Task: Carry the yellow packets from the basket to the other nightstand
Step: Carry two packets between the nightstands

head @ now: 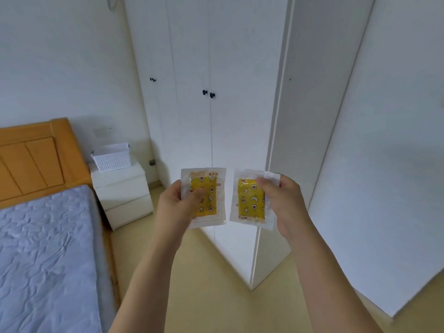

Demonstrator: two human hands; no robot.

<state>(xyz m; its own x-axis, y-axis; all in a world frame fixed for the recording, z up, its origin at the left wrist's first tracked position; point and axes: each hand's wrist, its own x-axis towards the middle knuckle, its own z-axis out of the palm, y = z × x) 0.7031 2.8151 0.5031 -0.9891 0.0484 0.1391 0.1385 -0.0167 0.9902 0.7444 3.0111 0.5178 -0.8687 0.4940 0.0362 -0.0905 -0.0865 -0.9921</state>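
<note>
Left hand (179,205) pinches one yellow packet (204,197) and right hand (280,200) pinches another yellow packet (249,203), both upright, side by side mid-air before the white wardrobe (216,56), well apart from the white basket (111,157) on the nightstand (122,191) beside the bed (43,248).

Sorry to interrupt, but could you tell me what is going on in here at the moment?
A person stands in a bedroom and holds a yellow packet in each hand, out in front of the body. The left hand pinches the left packet; the right hand grips the right packet. Behind them, a white basket sits on a white nightstand beside the bed. Neither packet has been set down yet.
</note>
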